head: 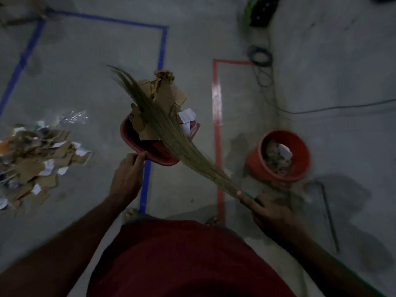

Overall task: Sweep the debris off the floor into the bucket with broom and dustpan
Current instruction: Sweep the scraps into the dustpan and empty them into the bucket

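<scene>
**Dustpan loaded, bucket next**

Dustpan (150, 146), heaped with cardboard scraps (165, 95), sits at centre, left hand (126, 176) pinching its near rim. Right hand (270, 213) curls round the broom (171, 129), whose bristles pin the load. Bucket (278, 155) stands at three o'clock; more debris (36, 159) lies at nine. Next: carry level, tip.

Glossy plastic dustpan (137, 144), cardboard debris (165, 93)

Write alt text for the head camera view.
A person's left hand holds a red dustpan piled with cardboard scraps, while the right hand lays a grass broom across it. An orange bucket stands right; more debris lies left.
</scene>
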Motion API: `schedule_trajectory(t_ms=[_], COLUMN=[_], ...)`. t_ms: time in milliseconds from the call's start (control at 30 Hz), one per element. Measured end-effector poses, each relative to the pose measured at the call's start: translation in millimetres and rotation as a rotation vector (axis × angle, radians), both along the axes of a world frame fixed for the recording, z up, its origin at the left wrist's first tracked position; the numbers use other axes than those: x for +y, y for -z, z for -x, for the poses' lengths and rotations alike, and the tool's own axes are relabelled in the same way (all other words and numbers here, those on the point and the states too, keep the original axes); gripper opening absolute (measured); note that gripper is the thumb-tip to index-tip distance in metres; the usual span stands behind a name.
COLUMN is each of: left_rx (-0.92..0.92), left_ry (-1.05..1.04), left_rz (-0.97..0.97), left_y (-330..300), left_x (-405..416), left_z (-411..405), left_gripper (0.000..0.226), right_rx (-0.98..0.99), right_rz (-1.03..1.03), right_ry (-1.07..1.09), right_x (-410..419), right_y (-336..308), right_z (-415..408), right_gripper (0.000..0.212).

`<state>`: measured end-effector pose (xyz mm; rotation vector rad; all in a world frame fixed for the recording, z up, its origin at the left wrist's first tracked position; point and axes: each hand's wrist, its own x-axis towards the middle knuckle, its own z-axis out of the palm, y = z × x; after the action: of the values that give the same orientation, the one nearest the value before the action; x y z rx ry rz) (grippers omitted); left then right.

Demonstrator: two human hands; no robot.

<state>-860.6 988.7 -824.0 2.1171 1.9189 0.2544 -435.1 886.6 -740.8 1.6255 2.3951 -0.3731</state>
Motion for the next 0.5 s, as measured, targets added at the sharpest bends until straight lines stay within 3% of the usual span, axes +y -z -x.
schedule_trajectory(t_ms=[267, 500], left_rx=[-0.028, 0.025], left_ry=[0.306, 0.540], left_rz=[0.010, 0.156], left_y=[9, 30], left_x=[35, 60], left_z=[-198, -334], left_gripper=[0.048, 0.050], right_rx=[0.013, 0.013], right_rz=[0.058, 0.188], right_ry=[0.323, 0.592], right_x=[-78, -133], right_y=[-27, -18], right_z=[-136, -207], right_gripper=[0.086, 0.093])
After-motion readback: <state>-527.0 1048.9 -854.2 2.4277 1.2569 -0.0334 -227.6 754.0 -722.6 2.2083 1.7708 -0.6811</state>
